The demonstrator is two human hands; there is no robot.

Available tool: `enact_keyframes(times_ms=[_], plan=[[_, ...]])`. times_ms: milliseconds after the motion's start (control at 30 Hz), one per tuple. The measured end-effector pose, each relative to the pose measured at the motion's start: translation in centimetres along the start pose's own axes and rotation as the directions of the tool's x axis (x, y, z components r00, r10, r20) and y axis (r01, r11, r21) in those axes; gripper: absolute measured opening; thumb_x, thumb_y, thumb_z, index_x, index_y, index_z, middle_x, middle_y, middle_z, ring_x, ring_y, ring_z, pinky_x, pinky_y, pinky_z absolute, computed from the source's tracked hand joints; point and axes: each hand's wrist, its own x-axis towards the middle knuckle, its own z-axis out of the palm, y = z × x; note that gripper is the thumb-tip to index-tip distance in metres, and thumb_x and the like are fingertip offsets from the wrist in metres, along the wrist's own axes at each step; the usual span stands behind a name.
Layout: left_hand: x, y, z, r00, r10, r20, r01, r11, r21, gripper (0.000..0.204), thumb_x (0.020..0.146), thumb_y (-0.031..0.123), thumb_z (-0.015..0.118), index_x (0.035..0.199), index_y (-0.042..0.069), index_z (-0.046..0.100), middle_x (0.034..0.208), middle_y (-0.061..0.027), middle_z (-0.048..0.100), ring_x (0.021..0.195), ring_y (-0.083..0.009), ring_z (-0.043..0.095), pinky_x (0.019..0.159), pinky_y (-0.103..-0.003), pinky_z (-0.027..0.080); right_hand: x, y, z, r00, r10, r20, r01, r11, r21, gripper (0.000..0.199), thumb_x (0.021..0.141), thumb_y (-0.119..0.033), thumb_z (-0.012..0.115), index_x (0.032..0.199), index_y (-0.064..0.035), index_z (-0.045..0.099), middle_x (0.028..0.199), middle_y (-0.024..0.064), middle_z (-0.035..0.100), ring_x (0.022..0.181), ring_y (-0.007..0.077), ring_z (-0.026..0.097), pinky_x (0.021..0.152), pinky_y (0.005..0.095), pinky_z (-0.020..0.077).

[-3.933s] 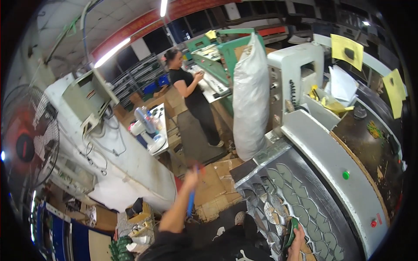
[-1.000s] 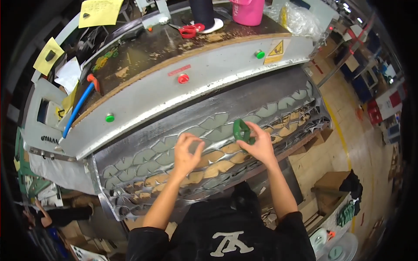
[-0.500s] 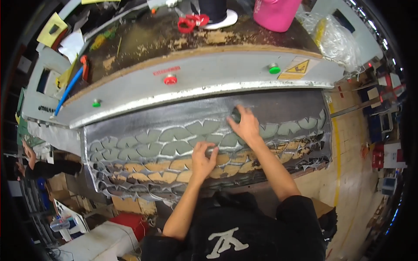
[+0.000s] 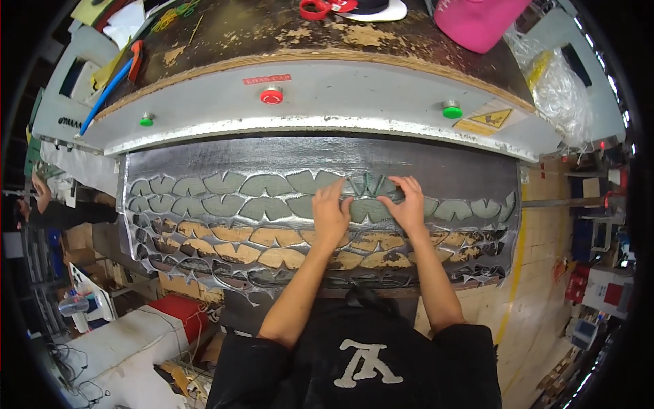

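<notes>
the landmark taken is the red round button [image 4: 271,95] on the grey front panel [image 4: 354,95] of the cutting machine

below that button lies a dark grey sheet [image 4: 225,153] spread over the machine bed, cut through with rows of curved, leaf-like shapes. the upper rows still carry grey-green cut pieces [image 4: 262,184]; the rows further below the button show tan board [image 4: 272,237] through emptied openings

the left hand [image 4: 331,213] rests palm down on the sheet, below and to the right of the button, fingers spread and flat, closed on nothing; its fingertips [image 4: 338,185] touch the upper row of pieces

the right hand [image 4: 409,204] lies further right of the button, just beside the left hand, fingers bent and pressing on the sheet. between the two hands sits a dark green cutting die [image 4: 371,184], an outline frame standing on the sheet; the right hand's fingertips [image 4: 392,199] touch its edge. whether the right hand pinches the die or only steadies it cannot be told

to the left of the button, on the same panel, a small green button [image 4: 146,121]; to the right, a second green button [image 4: 451,109] and just beyond it a yellow warning sticker [image 4: 489,120]. above the button, on the worn brown top [image 4: 286,31], lie red scissors [image 4: 315,8]; far to the upper right a pink container [image 4: 477,20]; to the upper left a blue tube [image 4: 102,95]

far left of the button, another person's hand [image 4: 41,194] shows at the frame edge
</notes>
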Motion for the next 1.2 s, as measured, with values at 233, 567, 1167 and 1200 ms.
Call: enact_keyframes(times_ms=[233,567,1167,1200], plan=[[-0.5,-1.5,1.3,0.992,0.023,-0.125,-0.033,0.997,-0.075,0.055,0.082,0.016,0.089,0.133,0.005,0.070,0.108,-0.0180,0.069,0.110,-0.0397,0.061,0.100,-0.049,0.048,-0.7,-1.2,0.8,0.987,-0.092,-0.136,0.095,0.995,0.019,0.065,0.077,-0.024,0.095,0.132,-0.0067,0.067,0.125,0.0151,0.072,0.123,0.0359,0.066,0.125,0.0567,0.0364],[-0.5,-1.1,1.3,0.982,0.030,-0.187,-0.039,0.998,-0.049,0.058,0.074,0.017,0.097,0.126,0.003,0.074,0.113,-0.0179,0.074,0.108,-0.0379,0.067,0.097,-0.045,0.053,-1.1,-0.8,1.4,0.989,-0.141,-0.037,0.137,0.986,-0.098,0.070,0.083,-0.026,0.092,0.143,-0.0062,0.061,0.136,0.0187,0.068,0.131,0.0359,0.063,0.128,0.0598,0.0311],[-0.4,-1.1,0.4,0.983,-0.141,-0.116,0.116,0.973,-0.199,0.054,0.083,0.022,0.090,0.130,0.004,0.069,0.121,-0.0137,0.073,0.118,-0.0363,0.063,0.102,-0.047,0.048,-0.1,-1.4,1.6,0.992,-0.123,-0.037,0.119,0.990,-0.078,0.072,0.076,-0.018,0.095,0.140,-0.0048,0.064,0.132,0.0200,0.071,0.124,0.0381,0.068,0.126,0.0636,0.0320],[-0.3,-0.9,0.4,0.984,-0.152,-0.098,0.127,0.967,-0.219,0.055,0.084,0.022,0.089,0.131,0.004,0.068,0.123,-0.0132,0.072,0.119,-0.0361,0.063,0.102,-0.047,0.048,-0.2,-1.2,1.5,0.992,-0.122,-0.030,0.119,0.990,-0.080,0.072,0.076,-0.018,0.095,0.140,-0.0048,0.064,0.132,0.0200,0.071,0.124,0.0381,0.068,0.126,0.0636,0.0320]])
